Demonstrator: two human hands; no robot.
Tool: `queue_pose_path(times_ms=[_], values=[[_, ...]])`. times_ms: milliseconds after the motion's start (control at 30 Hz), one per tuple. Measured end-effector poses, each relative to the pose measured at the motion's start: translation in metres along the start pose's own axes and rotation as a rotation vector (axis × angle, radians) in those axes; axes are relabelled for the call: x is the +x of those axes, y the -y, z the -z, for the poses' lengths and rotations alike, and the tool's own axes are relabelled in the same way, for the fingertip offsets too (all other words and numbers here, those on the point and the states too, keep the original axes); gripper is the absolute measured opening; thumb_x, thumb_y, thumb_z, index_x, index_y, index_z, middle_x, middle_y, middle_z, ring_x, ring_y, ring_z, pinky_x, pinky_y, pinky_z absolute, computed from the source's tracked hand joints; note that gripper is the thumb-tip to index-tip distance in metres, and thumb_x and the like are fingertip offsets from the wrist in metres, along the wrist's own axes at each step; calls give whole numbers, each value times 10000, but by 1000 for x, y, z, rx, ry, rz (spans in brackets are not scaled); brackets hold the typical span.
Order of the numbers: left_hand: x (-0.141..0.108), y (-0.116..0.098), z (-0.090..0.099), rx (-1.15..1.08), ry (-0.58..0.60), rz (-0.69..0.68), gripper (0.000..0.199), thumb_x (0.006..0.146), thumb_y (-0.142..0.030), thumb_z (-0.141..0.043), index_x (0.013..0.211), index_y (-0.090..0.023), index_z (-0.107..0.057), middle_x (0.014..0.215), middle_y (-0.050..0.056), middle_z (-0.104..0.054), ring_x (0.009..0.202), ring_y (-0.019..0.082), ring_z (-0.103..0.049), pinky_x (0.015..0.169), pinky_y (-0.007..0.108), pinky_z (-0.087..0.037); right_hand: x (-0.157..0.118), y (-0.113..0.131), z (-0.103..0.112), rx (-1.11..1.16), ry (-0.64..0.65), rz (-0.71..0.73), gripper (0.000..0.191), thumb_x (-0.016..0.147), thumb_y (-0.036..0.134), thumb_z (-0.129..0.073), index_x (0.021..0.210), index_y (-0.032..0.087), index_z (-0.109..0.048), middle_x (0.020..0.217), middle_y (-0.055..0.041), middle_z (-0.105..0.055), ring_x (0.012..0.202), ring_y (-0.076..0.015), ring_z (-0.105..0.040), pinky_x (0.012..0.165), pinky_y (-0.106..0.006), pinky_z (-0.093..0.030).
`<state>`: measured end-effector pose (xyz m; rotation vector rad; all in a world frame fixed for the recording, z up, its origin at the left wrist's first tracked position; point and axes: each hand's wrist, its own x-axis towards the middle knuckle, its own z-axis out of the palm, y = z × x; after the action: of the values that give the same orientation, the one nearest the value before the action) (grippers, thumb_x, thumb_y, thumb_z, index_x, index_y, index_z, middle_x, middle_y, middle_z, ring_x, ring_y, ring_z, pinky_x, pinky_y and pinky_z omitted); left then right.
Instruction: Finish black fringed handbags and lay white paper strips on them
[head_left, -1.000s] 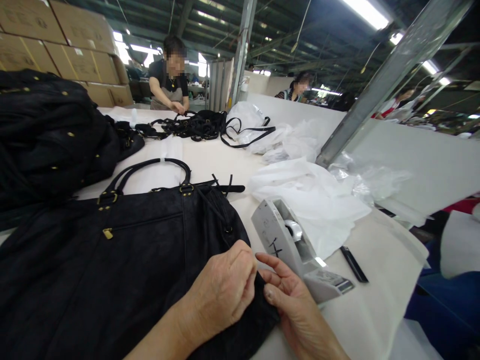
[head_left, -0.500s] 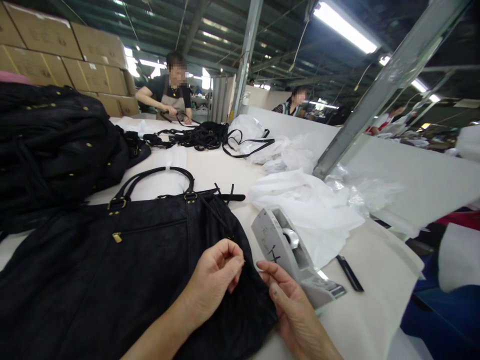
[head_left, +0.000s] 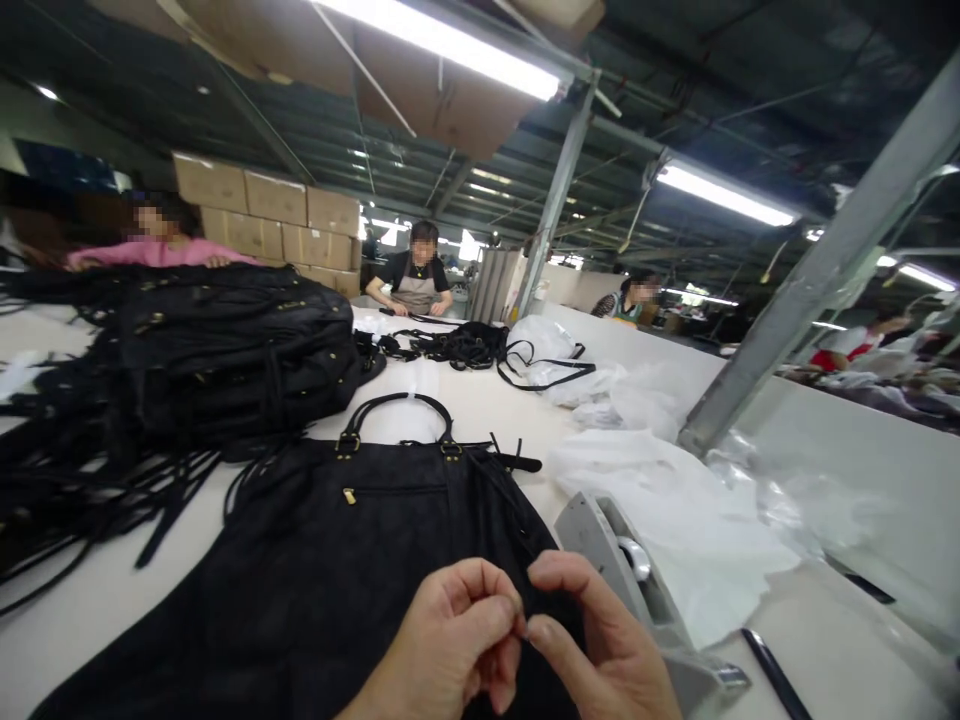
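Note:
My left hand is closed in a pinch over the right side of a black handbag. Anything between its fingertips is too small to name. Close beside it, my right hand has its thumb and forefinger apart, the thumb tip at the left fingertips. The bag lies on the table, with its looped handles up and a gold zip pull on its front. Partly behind my right hand stands a grey tape dispenser holding a roll of clear tape.
More black bags are piled at left, with dark straps around them. White wrapping sheets lie right of the dispenser, near a black knife-like tool. Black straps lie farther back. Co-workers stand beyond the table; a metal post slants at right.
The view has swung left and up, bringing a co-worker in pink into sight. My hands have come together; the small pale bit at my right fingertips no longer shows there.

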<state>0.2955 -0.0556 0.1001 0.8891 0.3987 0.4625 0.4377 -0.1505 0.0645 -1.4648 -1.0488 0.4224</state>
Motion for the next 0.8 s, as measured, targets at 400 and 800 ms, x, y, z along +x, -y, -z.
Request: queue_pose_path(times_ms=[400, 800], values=[[-93, -19, 63, -89, -122, -227, 402, 701, -498, -753, 782, -140, -588, 530, -9, -560, 403, 89, -475, 439, 208, -342, -7, 49, -98, 44, 334, -2, 268, 774, 481, -749, 891, 244, -704, 885, -47, -681, 887, -225, -633, 823, -275, -512], [-153, -20, 102, -2, -341, -419, 578, 664, -685, -765, 761, -157, -551, 507, -35, -524, 417, 79, -432, 459, 214, -357, -21, 78, -164, -15, 506, 122, 229, 790, 460, -732, 881, 254, -696, 841, -39, -690, 844, -213, -651, 795, -252, -525]])
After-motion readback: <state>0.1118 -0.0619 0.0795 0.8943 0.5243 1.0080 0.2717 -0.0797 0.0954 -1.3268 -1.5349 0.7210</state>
